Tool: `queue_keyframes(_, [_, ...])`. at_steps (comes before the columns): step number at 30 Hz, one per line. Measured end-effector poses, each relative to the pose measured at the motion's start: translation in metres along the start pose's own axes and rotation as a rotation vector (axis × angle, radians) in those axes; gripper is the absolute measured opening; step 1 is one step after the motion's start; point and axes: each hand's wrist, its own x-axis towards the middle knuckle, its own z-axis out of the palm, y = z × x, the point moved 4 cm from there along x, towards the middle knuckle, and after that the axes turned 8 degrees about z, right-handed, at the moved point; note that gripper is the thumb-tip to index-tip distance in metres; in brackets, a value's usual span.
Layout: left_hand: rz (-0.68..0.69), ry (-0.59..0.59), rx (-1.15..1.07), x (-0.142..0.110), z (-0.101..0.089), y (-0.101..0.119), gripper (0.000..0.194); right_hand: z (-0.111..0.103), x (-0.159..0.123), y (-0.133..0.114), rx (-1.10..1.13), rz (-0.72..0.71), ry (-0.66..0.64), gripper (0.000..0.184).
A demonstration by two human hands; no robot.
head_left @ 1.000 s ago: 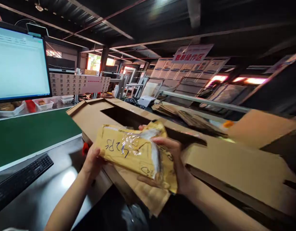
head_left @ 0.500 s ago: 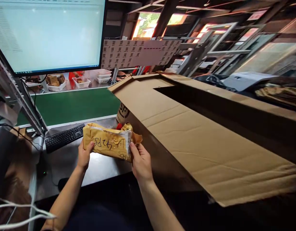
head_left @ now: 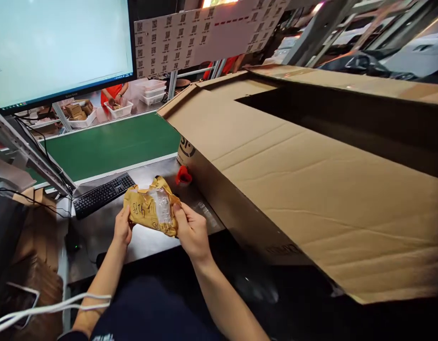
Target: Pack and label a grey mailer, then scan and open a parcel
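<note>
A yellow padded mailer [head_left: 142, 213] with black handwriting is held up between both my hands above the metal worktop [head_left: 144, 248]. Its right part is torn, and clear wrap over something white [head_left: 162, 206] shows through the opening. My left hand [head_left: 123, 226] grips the left end, thumb in front. The right end is pinched by my right hand [head_left: 192, 232], thumb on the near face. Just behind the mailer lie a black keyboard [head_left: 103, 194] and a red object [head_left: 183, 175], whose kind I cannot make out.
A large open cardboard box [head_left: 276, 166] fills the right side, its flap jutting toward me. Across the back runs a green conveyor belt [head_left: 115, 142]. A monitor [head_left: 62, 52] hangs at upper left. Beyond the belt, a person in red [head_left: 114, 94] reaches into a white basket [head_left: 120, 110].
The torn end of the mailer has opened wider, baring more of the wrapped contents. My right hand has come closer to my left. The view has tilted down, and the red object shows fully.
</note>
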Motion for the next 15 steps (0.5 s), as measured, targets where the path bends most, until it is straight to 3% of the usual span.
queue_keyframes(11, [-0.008,-0.014,-0.033,0.008,0.011,-0.01,0.032,0.001,0.008,-0.007,-0.012,-0.073,-0.123,0.042])
queue_keyframes(13, [0.068,0.021,0.004,0.007,0.005,-0.003,0.034,-0.004,0.015,0.004,0.055,-0.019,-0.109,0.043])
queue_keyframes(15, [0.252,0.07,0.08,0.001,-0.001,0.013,0.038,-0.011,0.027,0.024,0.197,0.081,-0.07,0.045])
